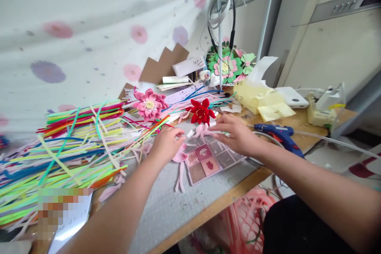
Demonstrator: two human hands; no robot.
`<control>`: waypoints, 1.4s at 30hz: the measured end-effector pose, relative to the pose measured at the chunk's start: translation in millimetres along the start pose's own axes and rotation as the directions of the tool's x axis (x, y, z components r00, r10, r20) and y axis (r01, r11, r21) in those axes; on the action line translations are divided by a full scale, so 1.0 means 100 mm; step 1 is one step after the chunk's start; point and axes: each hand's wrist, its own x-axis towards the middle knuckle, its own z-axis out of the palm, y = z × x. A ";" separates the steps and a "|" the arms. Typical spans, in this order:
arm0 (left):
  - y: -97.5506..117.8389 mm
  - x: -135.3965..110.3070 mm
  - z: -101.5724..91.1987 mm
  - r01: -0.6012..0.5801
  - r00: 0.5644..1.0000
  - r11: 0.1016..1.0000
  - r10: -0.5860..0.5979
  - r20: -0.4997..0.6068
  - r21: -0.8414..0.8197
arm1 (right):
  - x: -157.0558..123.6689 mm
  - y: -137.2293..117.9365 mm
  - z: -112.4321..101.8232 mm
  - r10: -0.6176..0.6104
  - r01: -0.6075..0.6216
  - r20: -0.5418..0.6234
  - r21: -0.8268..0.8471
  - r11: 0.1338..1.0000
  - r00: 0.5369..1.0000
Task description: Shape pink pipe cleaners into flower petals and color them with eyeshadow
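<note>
My left hand (167, 141) is above the grey work mat (166, 210), fingers bent, a small gap between thumb and fingertips, nothing seen in it. My right hand (238, 135) reaches in from the right with its fingers stretched out and apart. Its fingertips are at the edge of a pink fuzzy petal piece (202, 131); whether they touch it I cannot tell. Between and below the hands lies a pink compartment tray (198, 181) with small bits in it. Another pink petal piece with stems (180, 154) rests by its left edge. A red fuzzy flower (201, 112) sits just behind.
Bundles of coloured pipe cleaners (65, 147) cover the left side. A pink flower (150, 104) stands behind my left hand. To the right are a blue glue gun (279, 135) and yellow wrapping (253, 95). A pink plastic basket (245, 214) is below the table edge.
</note>
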 end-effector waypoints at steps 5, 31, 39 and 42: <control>0.27 0.25 0.29 -0.041 0.994 0.999 0.039 0.101 0.018 | -0.04 -0.04 -0.01 -0.155 0.179 0.408 -0.020 0.984 0.900; 0.12 -0.55 -0.01 0.283 0.906 0.027 -0.336 0.258 -0.959 | -0.02 -0.36 0.11 -0.191 0.227 0.185 -0.197 0.954 0.964; 0.25 -0.62 -0.02 0.315 0.882 -0.229 -0.288 0.373 -0.921 | 0.04 -0.38 0.19 -0.275 0.276 0.064 -0.417 0.866 0.959; 0.30 -0.63 -0.02 0.304 0.876 -0.304 -0.283 0.390 -0.903 | 0.04 -0.37 0.24 -0.289 0.294 0.080 -0.437 0.850 0.954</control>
